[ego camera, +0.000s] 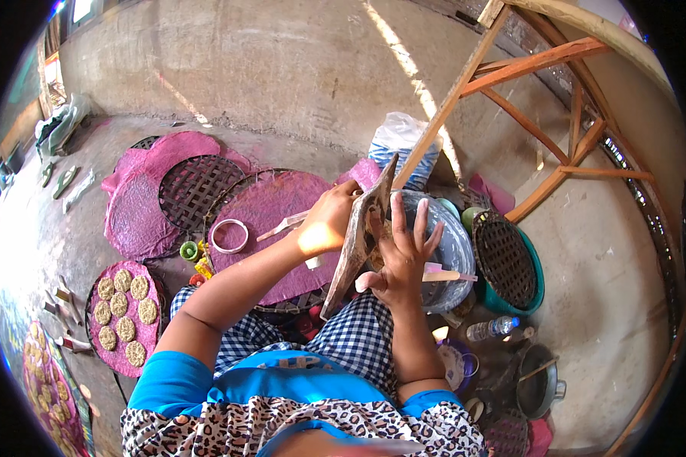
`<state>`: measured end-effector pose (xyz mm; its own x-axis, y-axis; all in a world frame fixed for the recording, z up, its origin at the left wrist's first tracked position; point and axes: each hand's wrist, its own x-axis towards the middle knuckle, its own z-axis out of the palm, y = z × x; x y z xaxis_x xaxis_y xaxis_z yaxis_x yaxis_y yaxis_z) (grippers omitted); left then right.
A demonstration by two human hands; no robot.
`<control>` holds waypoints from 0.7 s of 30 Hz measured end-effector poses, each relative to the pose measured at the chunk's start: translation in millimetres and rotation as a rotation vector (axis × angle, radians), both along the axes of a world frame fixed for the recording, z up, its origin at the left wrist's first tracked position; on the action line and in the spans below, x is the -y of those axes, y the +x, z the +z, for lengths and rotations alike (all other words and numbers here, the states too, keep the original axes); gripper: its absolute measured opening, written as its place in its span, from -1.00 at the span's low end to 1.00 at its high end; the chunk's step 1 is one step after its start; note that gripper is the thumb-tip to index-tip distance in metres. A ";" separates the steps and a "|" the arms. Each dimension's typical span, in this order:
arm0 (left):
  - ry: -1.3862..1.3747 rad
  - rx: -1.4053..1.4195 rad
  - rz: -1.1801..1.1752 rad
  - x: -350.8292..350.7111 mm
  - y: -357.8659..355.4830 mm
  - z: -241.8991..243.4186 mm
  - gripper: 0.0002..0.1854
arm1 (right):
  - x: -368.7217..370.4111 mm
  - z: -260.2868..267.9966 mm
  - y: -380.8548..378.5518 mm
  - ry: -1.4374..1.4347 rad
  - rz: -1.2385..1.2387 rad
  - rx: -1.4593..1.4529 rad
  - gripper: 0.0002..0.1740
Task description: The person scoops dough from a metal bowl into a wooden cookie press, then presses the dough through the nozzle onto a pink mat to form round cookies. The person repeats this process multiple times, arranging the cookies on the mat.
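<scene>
My left hand [334,217] grips the far part of a worn wooden board [349,257], tilted up on its edge above my lap. My right hand [403,251] is beside the board's right face, its fingers spread and fingertips dusted whitish; something brownish shows partly behind the fingers. Beyond and below that hand stands a large grey basin [457,245], with a light-handled tool [446,276] across it. Left of the board lies a round tray covered in pink cloth [263,268], bearing a pale ring [230,236] and a wooden stick [280,225].
A pink-lined tray [111,343] holds several flat round patties [124,329]. A woven basket [504,260] rests in a teal tub [540,285]. Near it are a plastic bottle [491,329] and a metal pot [534,388]. A wooden frame [463,91] rises at the upper right.
</scene>
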<state>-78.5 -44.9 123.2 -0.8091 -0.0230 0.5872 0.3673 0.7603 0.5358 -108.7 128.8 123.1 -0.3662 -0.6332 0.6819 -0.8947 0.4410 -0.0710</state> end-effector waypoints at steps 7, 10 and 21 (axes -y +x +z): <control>0.447 0.133 -0.119 8.8 14.2 21.3 -0.49 | -11.1 -21.7 -40.4 -0.664 0.346 0.562 -0.28; 0.908 0.206 -0.537 13.6 18.3 35.4 -0.69 | 9.0 -49.1 -36.5 -0.645 0.682 1.233 -0.49; 0.415 -0.072 0.107 36.8 56.5 13.5 -0.62 | 28.6 -44.8 -13.8 -1.000 1.422 2.050 -0.56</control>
<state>-22.0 -81.7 136.7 -0.7470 -0.3502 0.5651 0.3454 0.5218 0.7800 -122.5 100.2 78.3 -0.4439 -0.8239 0.3524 0.7547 -0.5558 -0.3486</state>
